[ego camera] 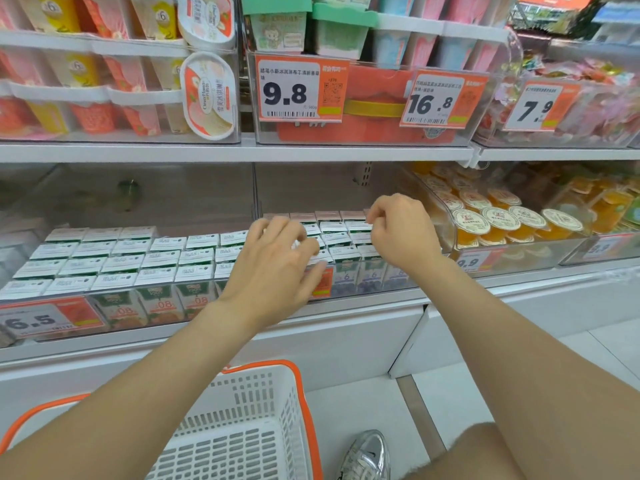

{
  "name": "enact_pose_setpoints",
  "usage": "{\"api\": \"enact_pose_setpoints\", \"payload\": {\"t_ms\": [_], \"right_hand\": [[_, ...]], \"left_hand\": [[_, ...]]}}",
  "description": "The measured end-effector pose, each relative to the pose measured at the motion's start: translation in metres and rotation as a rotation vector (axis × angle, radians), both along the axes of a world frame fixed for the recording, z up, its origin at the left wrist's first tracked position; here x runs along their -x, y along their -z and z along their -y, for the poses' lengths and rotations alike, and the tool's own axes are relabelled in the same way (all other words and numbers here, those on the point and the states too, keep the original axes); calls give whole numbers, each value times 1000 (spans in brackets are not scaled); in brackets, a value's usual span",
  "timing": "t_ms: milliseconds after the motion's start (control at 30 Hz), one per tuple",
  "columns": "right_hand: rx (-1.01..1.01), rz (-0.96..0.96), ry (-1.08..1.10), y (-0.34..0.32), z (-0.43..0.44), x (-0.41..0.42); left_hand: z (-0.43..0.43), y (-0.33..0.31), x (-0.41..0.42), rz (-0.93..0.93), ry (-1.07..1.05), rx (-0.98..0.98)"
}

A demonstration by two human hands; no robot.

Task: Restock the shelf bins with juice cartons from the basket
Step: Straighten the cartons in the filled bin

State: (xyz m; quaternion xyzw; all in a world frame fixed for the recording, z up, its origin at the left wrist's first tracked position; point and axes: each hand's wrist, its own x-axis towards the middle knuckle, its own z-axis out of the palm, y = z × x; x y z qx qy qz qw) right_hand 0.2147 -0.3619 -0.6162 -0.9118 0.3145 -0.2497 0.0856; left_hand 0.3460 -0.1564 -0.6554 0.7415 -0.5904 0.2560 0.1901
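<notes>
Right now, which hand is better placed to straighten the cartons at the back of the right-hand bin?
Probably the right hand. It hovers over the rear rows of the right bin's cartons, fingers pinched near a carton top. The left hand sits lower, over the bin's front edge, fingers spread.

Orange jelly cups (498, 221) fill the right bin; price tags (290, 88) hang above; a silver shoe (367, 457) stands near.

Bare forearms; silver sneaker (367, 457)
</notes>
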Motion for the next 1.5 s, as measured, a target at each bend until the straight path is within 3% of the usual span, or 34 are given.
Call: {"api": "enact_pose_setpoints", "payload": {"t_ms": [133,200,300,500,667,933,1000,1067,1167,1333,1500], "right_hand": [[-54,-141,69,5,28,-9],[-66,-304,58,6,37,-16],[-91,-491,-5,9,44,-26],[-112,-405,-51,7,62,-62],[-265,-472,-57,19,66,-73],[-232,-495,-56,18,68,-80],[-148,-485,-71,15,63,-85],[-102,-409,-138,13,55,-93],[-291,-313,-354,15,35,-110],[-169,-508,-394,18,8,-119],[-183,-495,-384,17,8,-118]], "left_hand": [[19,-16,-19,-84,-102,-37],[30,-18,-27,-134,-149,-124],[35,-10,-26,-80,-181,-164],[33,-6,-26,-74,-180,-154],[36,-5,-24,-74,-204,-163],[33,-9,-24,-139,-167,-134],[32,-10,-23,-165,-144,-103],[32,-10,-22,-197,-116,-40],[30,-9,-22,-274,-67,83],[30,-11,-20,-369,-31,167],[29,-10,-23,-422,-29,222]]}}
